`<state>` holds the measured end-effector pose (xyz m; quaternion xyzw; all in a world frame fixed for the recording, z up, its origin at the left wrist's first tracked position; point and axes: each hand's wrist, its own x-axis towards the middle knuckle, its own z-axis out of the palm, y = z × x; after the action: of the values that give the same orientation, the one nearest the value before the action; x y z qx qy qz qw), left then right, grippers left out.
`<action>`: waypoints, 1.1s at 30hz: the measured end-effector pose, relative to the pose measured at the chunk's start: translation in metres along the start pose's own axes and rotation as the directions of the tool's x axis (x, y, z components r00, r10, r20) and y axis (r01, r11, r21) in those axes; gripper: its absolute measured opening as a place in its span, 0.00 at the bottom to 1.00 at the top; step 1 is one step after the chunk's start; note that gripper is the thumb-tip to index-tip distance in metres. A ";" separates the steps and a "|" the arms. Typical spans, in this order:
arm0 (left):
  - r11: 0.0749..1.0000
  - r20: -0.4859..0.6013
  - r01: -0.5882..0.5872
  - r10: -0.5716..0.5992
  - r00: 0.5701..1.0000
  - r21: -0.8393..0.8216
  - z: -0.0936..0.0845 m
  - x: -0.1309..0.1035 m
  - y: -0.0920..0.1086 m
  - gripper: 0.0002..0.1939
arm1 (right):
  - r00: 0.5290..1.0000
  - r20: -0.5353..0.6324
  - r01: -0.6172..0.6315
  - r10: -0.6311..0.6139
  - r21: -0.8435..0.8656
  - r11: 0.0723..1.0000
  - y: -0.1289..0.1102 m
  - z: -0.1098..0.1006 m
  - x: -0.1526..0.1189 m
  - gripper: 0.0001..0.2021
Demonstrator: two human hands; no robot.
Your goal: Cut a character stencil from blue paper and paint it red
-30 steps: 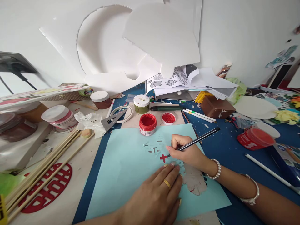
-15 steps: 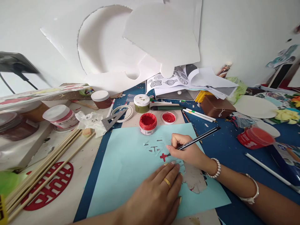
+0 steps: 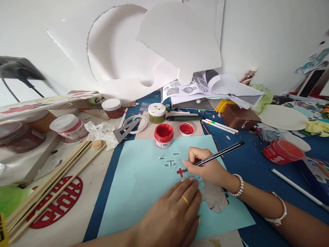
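Observation:
A light blue sheet [image 3: 128, 192] with small cut-outs lies in front of me, a larger opening at its right. My left hand [image 3: 177, 209], wearing a gold ring, rests flat on it with fingers stretched out. In my right hand [image 3: 205, 164] is a slim black brush [image 3: 223, 150], slanting up to the right. The brush tip touches or nearly touches a small red cross-shaped patch [image 3: 180, 172], just beyond my left fingertips. Behind the sheet's upper edge stand an open jar of red paint [image 3: 163, 134] and its red-smeared lid [image 3: 186, 129].
Wooden sticks [image 3: 61, 175] lie over a red round cut-out [image 3: 66, 199] at left. Several lidded jars stand behind them. A set square [image 3: 128, 130] rests by a tape roll [image 3: 141, 125]. At right are a red tub [image 3: 280, 151] and a white stick [image 3: 295, 187].
The whole view has shifted slightly, so things appear a little further right. Both hands keep nearly the same places on the sheet, the brush still in my right hand.

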<state>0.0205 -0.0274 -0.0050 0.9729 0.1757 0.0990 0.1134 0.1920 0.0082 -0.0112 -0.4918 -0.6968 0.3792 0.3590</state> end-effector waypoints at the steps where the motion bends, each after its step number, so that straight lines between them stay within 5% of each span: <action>1: 1.000 -0.001 0.001 -0.001 1.000 0.000 -0.001 0.000 0.000 0.19 | 1.000 -0.006 0.004 -0.004 0.001 1.000 0.001 0.000 0.000 0.14; 33: 1.000 0.000 0.006 -0.006 1.000 0.002 -0.002 0.000 0.001 0.18 | 0.998 -0.065 -0.001 0.001 -0.011 1.000 0.000 0.000 -0.001 0.15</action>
<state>0.0204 -0.0280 -0.0027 0.9724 0.1789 0.0984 0.1127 0.1924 0.0077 -0.0115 -0.5062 -0.6866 0.3593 0.3785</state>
